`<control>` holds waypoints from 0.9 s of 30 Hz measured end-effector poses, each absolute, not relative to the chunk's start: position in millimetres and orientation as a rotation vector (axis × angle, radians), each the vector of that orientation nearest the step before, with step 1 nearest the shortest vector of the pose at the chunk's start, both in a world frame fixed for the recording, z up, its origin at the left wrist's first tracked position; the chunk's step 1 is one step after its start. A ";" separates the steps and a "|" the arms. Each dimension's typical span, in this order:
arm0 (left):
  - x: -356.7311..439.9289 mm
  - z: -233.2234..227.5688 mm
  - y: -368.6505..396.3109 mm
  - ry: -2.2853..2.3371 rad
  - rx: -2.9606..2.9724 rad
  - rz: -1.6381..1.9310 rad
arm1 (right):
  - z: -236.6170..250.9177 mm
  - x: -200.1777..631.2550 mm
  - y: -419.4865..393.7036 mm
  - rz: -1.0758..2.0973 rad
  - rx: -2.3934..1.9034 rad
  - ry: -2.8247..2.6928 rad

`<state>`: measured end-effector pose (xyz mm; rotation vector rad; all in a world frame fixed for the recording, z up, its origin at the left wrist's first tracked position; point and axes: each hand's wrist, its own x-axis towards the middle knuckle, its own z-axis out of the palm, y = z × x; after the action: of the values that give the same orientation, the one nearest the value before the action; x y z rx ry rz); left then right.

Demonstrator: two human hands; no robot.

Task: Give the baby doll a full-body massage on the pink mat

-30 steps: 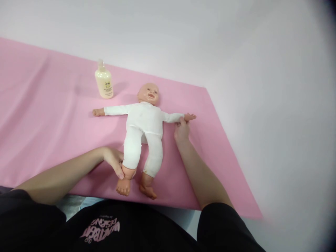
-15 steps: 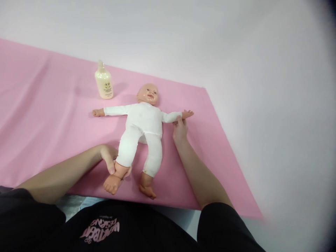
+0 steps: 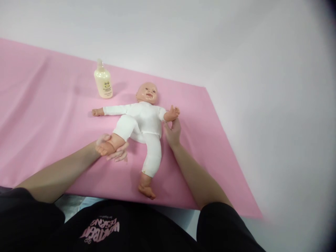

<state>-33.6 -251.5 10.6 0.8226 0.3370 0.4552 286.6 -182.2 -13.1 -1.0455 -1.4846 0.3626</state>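
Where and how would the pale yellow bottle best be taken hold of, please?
The pale yellow bottle stands upright, broad below its narrow top, so probably grip it around the middle. Coming from the person's left seems best, as the doll's outstretched arm lies on its near side.

On cloth (image 3: 223, 175): doll (image 3: 150, 120), head (image 3: 147, 93) toward far edge, one foot (image 3: 147, 190) near front edge. Left of head, behind outstretched arm (image 3: 115, 110): bottle (image 3: 104, 84). Around raised ankle (image 3: 117, 140): left hand (image 3: 120, 153). At bent arm's wrist, rightward: right hand (image 3: 173, 134), fingers probably partly behind.
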 end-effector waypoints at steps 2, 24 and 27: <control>-28.8 13.8 -241.6 0.272 0.890 0.406 | -13.6 283.2 -187.3 0.333 -1.045 -1.568; -14.1 15.2 -240.3 0.278 0.911 0.381 | -0.3 276.2 -192.5 0.027 -0.839 -2.074; -19.8 17.5 -243.8 0.187 0.951 0.266 | -7.0 280.5 -188.8 0.177 -0.906 -1.904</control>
<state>-19.8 -243.8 17.5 0.9511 0.1873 0.2659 280.5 -188.8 -7.0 -0.9058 -1.9037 0.1765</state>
